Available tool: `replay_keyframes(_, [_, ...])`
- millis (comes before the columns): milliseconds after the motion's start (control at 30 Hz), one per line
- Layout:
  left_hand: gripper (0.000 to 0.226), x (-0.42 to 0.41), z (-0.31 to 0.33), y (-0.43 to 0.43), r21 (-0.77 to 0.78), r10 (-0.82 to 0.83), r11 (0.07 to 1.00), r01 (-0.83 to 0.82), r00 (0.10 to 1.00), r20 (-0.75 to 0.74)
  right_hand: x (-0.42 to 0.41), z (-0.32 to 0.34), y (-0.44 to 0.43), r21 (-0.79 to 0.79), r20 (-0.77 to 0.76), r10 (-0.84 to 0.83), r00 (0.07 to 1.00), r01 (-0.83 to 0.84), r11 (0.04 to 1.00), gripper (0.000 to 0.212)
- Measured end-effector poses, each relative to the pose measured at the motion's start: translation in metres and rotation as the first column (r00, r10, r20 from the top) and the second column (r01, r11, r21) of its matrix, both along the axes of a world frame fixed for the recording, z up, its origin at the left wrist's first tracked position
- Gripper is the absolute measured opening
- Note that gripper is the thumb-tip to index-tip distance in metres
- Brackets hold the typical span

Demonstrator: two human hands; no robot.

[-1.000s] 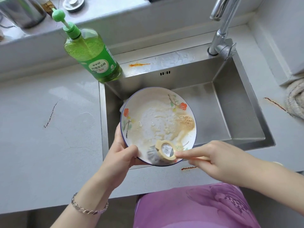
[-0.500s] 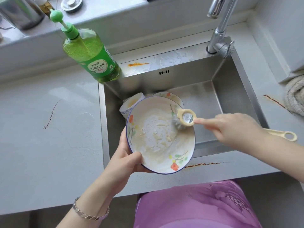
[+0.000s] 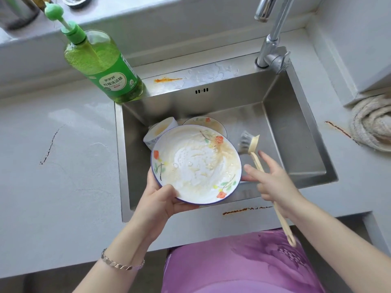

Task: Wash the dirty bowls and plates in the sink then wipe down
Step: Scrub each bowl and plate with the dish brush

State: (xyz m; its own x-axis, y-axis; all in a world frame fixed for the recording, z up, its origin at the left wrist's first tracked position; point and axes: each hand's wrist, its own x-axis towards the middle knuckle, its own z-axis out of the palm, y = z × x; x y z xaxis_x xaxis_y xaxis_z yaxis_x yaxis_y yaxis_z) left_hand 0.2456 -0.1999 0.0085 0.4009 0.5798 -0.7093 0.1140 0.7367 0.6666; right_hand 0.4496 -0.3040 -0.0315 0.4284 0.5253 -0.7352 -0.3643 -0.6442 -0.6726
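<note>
The brush (image 3: 246,142) has been lifted off the plate (image 3: 196,163) (still sudsy, so rinsing seems due) and is held in the loose grip of the right hand (image 3: 275,185). The plate's rim is pinched by the left hand (image 3: 158,199).

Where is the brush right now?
In the head view, the brush is just right of the plate, over the sink, with its handle held in the right hand.

The left hand (image 3: 160,200), forearm angled in from the near left, grips a white flower-painted ceramic plate (image 3: 196,166) — thumb over its near rim, fingers hidden beneath. The right hand (image 3: 273,182), from the near right, holds a cream long-handled plastic dish brush (image 3: 254,144), fingers stretched along the handle.
</note>
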Motion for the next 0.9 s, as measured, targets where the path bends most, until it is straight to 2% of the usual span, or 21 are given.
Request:
replay_keyframes(33, [0.077, 0.002, 0.000, -0.001, -0.019, -0.010, 1.000, 0.011, 0.999, 0.038, -0.002, 0.002, 0.006, 0.012, -0.067, -0.011, 0.998, 0.012, 1.000, 0.055])
replay_keyframes(167, [0.079, 0.009, -0.004, -0.002, -0.059, -0.010, 0.998, 0.016, 0.995, 0.100, 0.005, 0.010, 0.016, 0.084, -0.215, -0.062, 0.975, 0.081, 0.993, 0.024])
replay_keyframes(267, [0.081, 0.010, -0.009, 0.005, -0.035, -0.062, 0.997, 0.065, 0.995, 0.077, 0.007, 0.012, 0.017, 0.095, -0.231, -0.092, 0.969, 0.116, 0.989, 0.026])
replay_keyframes(333, [0.076, 0.012, -0.013, 0.010, 0.030, -0.103, 0.994, 0.104, 0.994, -0.027, 0.003, 0.012, 0.017, 0.092, -0.229, -0.119, 0.966, 0.143, 0.985, 0.026])
replay_keyframes(400, [0.075, 0.013, -0.016, 0.015, 0.228, -0.137, 0.956, 0.186, 0.967, -0.213, 0.000, 0.011, 0.019, 0.081, -0.204, -0.144, 0.968, 0.163, 0.983, 0.024])
replay_keyframes(433, [0.079, 0.012, -0.018, 0.014, 0.366, -0.167, 0.888, 0.278, 0.937, -0.306, -0.001, 0.010, 0.021, 0.073, -0.183, -0.154, 0.971, 0.169, 0.983, 0.024])
replay_keyframes(467, [0.083, 0.009, -0.020, 0.012, 0.504, -0.215, 0.762, 0.407, 0.893, -0.396, -0.001, 0.010, 0.022, 0.063, -0.157, -0.163, 0.974, 0.174, 0.983, 0.024])
replay_keyframes(533, [0.083, 0.009, -0.022, 0.005, 0.657, -0.319, 0.365, 0.660, 0.751, -0.578, -0.003, 0.010, 0.025, 0.047, -0.110, -0.174, 0.979, 0.180, 0.983, 0.026])
replay_keyframes(600, [0.080, 0.013, -0.033, -0.006, 0.648, -0.328, -0.027, 0.761, 0.606, -0.725, -0.005, 0.013, 0.030, 0.041, -0.068, -0.176, 0.982, 0.179, 0.983, 0.029])
replay_keyframes(633, [0.076, 0.017, -0.039, -0.011, 0.625, -0.292, -0.171, 0.761, 0.567, -0.770, -0.006, 0.016, 0.032, 0.043, -0.049, -0.170, 0.984, 0.172, 0.984, 0.029])
replay_keyframes(667, [0.069, 0.022, -0.044, -0.014, 0.611, -0.253, -0.262, 0.747, 0.557, -0.791, -0.007, 0.019, 0.035, 0.048, -0.033, -0.164, 0.986, 0.165, 0.985, 0.028])
replay_keyframes(700, [0.062, 0.026, -0.046, -0.013, 0.625, -0.204, -0.311, 0.716, 0.592, -0.780, -0.008, 0.023, 0.037, 0.059, -0.020, -0.156, 0.988, 0.157, 0.986, 0.028])
replay_keyframes(800, [0.050, 0.032, -0.044, 0.001, 0.708, -0.080, -0.418, 0.569, 0.753, -0.653, -0.007, 0.038, 0.043, 0.105, 0.002, -0.121, 0.993, 0.120, 0.987, 0.025])
replay_keyframes(900, [0.053, 0.037, -0.032, 0.017, 0.738, -0.032, -0.471, 0.483, 0.827, -0.561, -0.003, 0.051, 0.050, 0.132, 0.047, -0.057, 0.997, 0.050, 0.990, 0.015])
